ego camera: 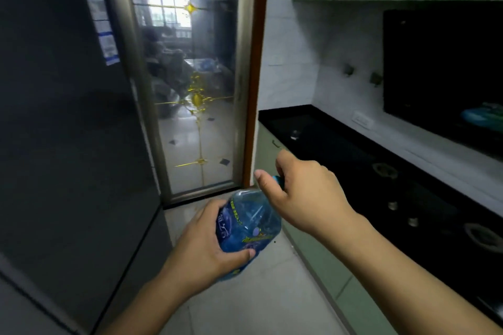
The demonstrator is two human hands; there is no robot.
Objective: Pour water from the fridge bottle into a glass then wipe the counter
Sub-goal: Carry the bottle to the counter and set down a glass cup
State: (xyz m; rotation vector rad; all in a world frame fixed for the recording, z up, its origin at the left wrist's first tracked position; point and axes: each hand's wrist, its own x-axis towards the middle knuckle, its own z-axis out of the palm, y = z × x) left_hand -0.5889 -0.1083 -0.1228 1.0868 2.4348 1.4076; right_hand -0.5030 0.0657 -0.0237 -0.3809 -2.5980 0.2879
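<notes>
Fingers (231, 255) of left hand (201, 250) wrapped around body of blue water bottle (246, 228), held tilted in mid-air over the floor, between dark fridge (68, 117) and black counter (340, 149). Right hand (304, 193) clenched on the bottle's blue cap (279, 180) at the neck. Small clear glass (294, 134) stands on counter, well apart from bottle.

Clear blue plastic bottle (246, 228), glossy black stone counter (321, 130), smooth dark fridge (62, 117)
</notes>
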